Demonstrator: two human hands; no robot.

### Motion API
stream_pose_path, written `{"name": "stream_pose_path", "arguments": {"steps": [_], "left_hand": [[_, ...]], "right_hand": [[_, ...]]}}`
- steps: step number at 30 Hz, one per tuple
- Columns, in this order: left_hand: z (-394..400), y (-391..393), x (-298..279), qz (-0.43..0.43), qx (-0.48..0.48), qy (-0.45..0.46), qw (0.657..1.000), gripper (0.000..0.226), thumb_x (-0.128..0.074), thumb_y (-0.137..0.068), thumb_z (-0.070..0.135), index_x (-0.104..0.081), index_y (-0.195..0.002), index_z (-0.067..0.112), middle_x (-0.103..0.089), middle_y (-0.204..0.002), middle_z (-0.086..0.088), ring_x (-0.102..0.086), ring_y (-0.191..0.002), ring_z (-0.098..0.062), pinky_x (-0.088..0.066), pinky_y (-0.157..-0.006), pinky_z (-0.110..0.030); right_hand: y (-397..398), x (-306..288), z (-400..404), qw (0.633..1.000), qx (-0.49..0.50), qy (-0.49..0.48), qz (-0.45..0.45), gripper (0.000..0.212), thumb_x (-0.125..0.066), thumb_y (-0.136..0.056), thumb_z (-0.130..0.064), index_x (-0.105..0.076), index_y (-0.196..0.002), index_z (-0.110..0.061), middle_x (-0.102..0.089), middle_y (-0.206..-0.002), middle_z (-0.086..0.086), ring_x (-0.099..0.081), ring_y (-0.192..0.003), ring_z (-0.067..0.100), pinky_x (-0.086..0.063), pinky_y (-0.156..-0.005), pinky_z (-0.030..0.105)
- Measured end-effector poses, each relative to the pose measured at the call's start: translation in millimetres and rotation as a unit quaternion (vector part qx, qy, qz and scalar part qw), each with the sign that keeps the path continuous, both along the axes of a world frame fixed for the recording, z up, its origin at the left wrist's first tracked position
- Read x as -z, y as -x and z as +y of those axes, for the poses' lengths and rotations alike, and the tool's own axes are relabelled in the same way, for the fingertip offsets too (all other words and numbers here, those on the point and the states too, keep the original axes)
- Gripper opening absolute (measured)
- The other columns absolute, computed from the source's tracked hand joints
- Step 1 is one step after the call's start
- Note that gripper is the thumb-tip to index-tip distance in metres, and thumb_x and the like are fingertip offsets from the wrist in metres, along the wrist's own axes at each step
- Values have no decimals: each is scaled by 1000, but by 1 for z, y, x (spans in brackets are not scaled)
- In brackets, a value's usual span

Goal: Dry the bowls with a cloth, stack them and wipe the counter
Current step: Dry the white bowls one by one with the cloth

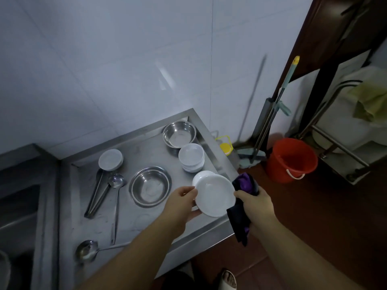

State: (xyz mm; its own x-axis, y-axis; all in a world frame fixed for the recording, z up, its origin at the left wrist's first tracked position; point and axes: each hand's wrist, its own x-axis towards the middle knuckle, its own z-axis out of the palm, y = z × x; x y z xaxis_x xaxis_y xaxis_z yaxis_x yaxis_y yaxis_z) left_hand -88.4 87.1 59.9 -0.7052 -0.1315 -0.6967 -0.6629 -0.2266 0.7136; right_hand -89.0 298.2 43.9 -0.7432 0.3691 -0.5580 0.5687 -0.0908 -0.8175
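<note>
Left hand point(181, 203) grips a white bowl point(214, 195) by its left rim, thumb on top, fingers curled beneath, holding it tilted above the steel counter point(134, 225) near the front right corner. Right hand point(254, 203) clutches a dark purple cloth point(243, 208), bunched against the bowl's right edge. Stack of white bowls point(191, 156) sits just behind; steel bowl point(150, 186) to the left.

Bare forearms, no sleeves — hands point(182, 203) ungloved; pale open-toed slipper point(228, 279) on foot.

A red bucket point(291, 159) stands on the floor beside a mop point(270, 122) leaning against the tiled wall point(104, 59); tongs point(98, 193) lie nearby.
</note>
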Motion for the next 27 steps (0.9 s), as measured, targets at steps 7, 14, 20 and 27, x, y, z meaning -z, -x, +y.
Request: {"name": "stream_pose_path", "arguments": {"steps": [7,14,20,27], "left_hand": [[-6,45,56,-60,6,-3,998,11,-69,-102,18,-69,-112,15,-72,-117,-12,-73,-105,-30,-67,-84,-48],[-20,93,114,-90,36,49,994,8,-71,-98,16,-74,-105,17,-78,-106,-7,-77,-95,-25,-65,-80,-34],[-26,105,151,-111,53,90,988,8,-71,-96,17,-76,-97,21,-80,-92,-2,-80,-80,-17,-66,-87,-47],[-24,116,168,-94,53,129,986,13,-70,-93,17,-77,-88,27,-79,-87,4,-78,-88,-22,-67,-80,-42]], "right_hand": [[42,38,-8,998,-16,-45,-43,37,-85,-81,-15,-62,-103,-33,-71,-92,-3,-70,-82,23,-61,-72,38],[83,73,-26,991,-22,-93,-90,55,-84,-82,-14,-63,-132,-25,-70,-104,-3,-69,-95,27,-59,-86,43],[104,103,-34,983,-38,-134,-117,39,-82,-82,-15,-58,-107,-33,-66,-89,-12,-63,-76,11,-59,-76,40],[119,122,-35,977,-72,-154,-127,37,-78,-85,-18,-53,-99,-41,-66,-87,-12,-65,-76,13,-62,-75,43]]}}
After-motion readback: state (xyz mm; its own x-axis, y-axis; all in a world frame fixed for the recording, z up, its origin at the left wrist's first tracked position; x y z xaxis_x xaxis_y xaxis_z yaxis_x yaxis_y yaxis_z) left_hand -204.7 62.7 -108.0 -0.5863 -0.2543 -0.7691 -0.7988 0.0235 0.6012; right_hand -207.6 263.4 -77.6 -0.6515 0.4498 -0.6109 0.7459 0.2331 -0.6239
